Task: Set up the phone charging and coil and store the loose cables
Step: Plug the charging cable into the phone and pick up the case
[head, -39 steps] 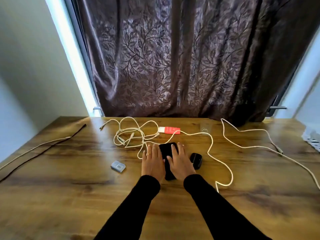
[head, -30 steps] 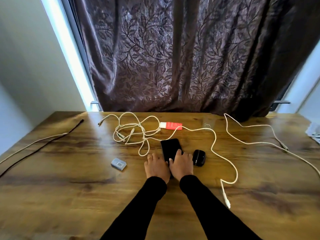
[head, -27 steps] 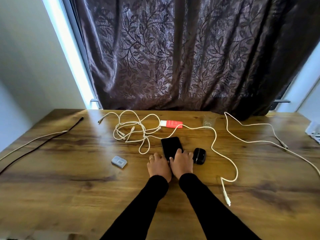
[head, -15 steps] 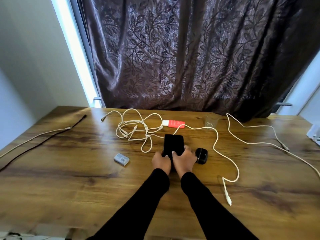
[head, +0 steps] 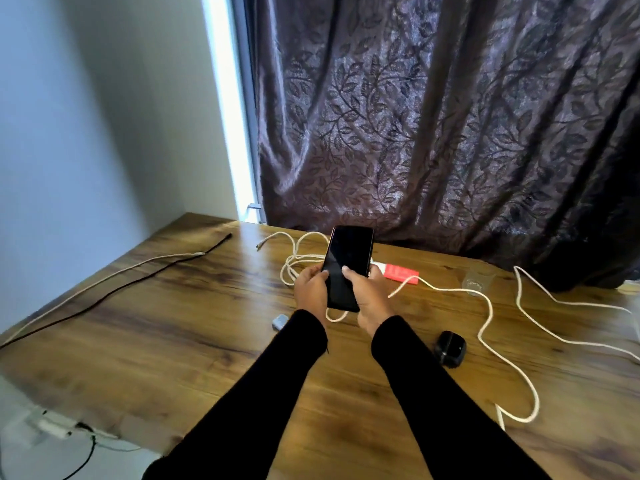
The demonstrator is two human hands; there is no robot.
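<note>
Lifted off the table (head: 173,327) now, the phone (head: 348,265) sits tilted above the cables (head: 485,299), left hand (head: 311,289) and right hand (head: 369,294) gripping its lower edges. Stiff, smooth glass, probably slippery; side edges look safest.

Home: curtain (head: 450,126), wooden desk (head: 156,323)

Phone (head: 348,265) above table (head: 173,327) centre; cable tangle (head: 298,261) behind; earbud case (head: 449,348) right; adapter (head: 280,321) left.
</note>
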